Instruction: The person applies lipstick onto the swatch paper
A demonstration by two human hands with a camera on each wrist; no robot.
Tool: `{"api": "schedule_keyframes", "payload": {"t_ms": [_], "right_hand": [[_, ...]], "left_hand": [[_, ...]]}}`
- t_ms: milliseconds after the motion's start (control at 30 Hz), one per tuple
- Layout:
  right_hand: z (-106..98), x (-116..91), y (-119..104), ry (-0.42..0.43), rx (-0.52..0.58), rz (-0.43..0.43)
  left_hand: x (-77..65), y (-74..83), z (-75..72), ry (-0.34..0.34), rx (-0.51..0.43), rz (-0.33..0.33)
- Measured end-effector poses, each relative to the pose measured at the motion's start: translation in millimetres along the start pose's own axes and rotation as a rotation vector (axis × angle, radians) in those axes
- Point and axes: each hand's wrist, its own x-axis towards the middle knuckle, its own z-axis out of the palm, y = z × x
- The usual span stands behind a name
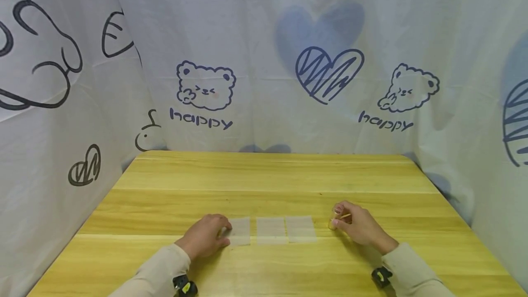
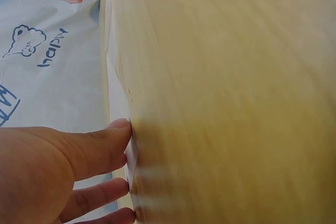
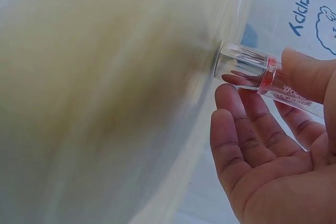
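Note:
Three thin whitish squares lie in a row on the table: a left square (image 1: 241,231), a middle square (image 1: 271,230) and a right square (image 1: 300,229). My left hand (image 1: 206,235) is at the outer edge of the left square, its fingertips down on or beside it; in the left wrist view the thumb and fingers are spread apart. To the right of the row, my right hand (image 1: 360,224) pinches a small clear tube (image 3: 247,66) with a red ring and lettering. The tube stands upright with its clear end at the tabletop. In the left wrist view the squares are seen edge-on.
The wooden table (image 1: 264,173) reaches back to a pale curtain (image 1: 255,58) printed with hearts and bears. More curtain hangs along the left and right sides. A dark wrist device (image 1: 184,285) sits below the left sleeve, and another wrist device (image 1: 381,277) by the right sleeve.

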Motion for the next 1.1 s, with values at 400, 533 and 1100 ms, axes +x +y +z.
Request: {"api": "schedule_keyframes", "payload": {"t_ms": [400,533,1100], "right_hand": [[-3.3,2.3,-3.0,0.014,-0.012,-0.005],[-4.6,3.8,-4.9,0.017,-0.021,-0.008],[-3.0,5.5,-19.6,-0.018,-0.008,0.018]], "left_hand": [[1.0,1.6,-1.0,-0.013,-0.005,-0.008],[1.8,3.2,-1.4,-0.005,0.001,-0.008],[0.4,3.8,-1.8,-0.015,-0.016,-0.026]]}}
